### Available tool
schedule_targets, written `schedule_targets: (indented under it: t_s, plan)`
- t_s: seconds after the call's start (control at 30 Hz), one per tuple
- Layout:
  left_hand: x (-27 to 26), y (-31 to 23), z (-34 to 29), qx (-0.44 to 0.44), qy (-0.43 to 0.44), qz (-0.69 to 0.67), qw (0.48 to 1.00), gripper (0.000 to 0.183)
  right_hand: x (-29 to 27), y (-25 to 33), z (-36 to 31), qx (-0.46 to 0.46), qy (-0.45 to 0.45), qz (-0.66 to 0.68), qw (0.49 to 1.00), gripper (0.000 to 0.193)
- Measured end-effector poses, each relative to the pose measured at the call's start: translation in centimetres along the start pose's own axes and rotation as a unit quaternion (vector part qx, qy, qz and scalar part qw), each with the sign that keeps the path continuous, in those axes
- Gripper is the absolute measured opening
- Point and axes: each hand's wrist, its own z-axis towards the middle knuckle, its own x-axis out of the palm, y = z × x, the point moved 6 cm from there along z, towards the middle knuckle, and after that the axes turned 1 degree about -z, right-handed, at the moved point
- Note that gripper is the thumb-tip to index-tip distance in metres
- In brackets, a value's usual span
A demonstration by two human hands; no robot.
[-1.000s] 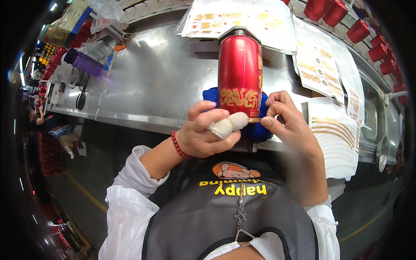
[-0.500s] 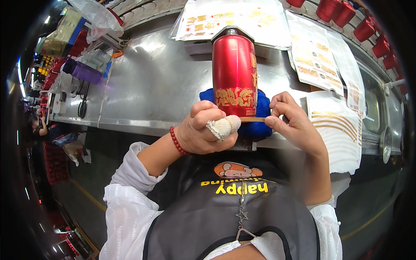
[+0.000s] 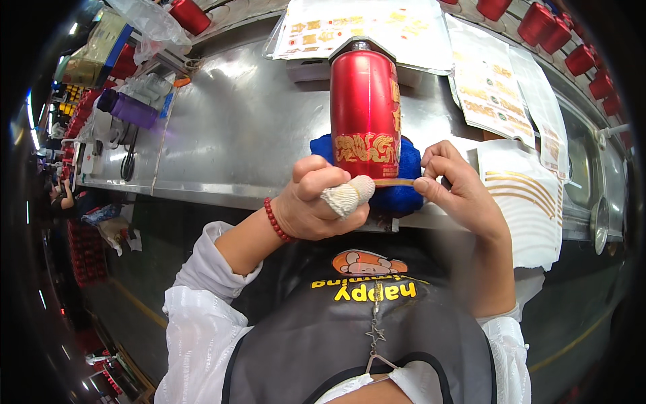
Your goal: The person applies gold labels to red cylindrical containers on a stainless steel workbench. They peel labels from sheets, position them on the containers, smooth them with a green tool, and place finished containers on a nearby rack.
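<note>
A glossy red bottle with gold ornament lies on a blue cloth pad, its neck pointing away from me and its base toward me. Across its base end runs a narrow gold strip, stretched between my hands. My left hand is closed at the strip's left end, which its fingers hide; a white ribbed finger cover is on one finger. At the right end, my right hand pinches the strip between thumb and index finger.
Sheets of gold decals lie beyond the bottle. More decal sheets and a sheet with curved gold strips are at the right. A purple bottle is at the left on the metal table. Red bottles line a conveyor behind.
Red bottles on the conveyor behind have shifted, and one has come into view at the upper left. Both hands keep hold of the strip, with only slight movement.
</note>
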Motion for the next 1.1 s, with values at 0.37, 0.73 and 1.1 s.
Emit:
schedule_targets:
  t_s: [0.37, 0.73, 1.1]
  plan:
    - [1.6, -0.2, -0.6, -0.037, 0.013, -0.016, 0.999, 0.027, 0.1, 0.5, -0.1, 0.001, -0.008, -0.01, 1.0, 0.028]
    - [1.5, -0.3, -0.7, -0.032, 0.007, -0.003, 0.999, 0.026, 0.3, 0.0, 0.1, -0.01, 0.019, -0.027, 0.999, 0.026]
    - [1.4, -0.1, -0.7, -0.049, 0.011, 0.002, 0.999, 0.027, 0.6, -0.7, 0.4, -0.008, 0.023, -0.035, 0.999, 0.028]
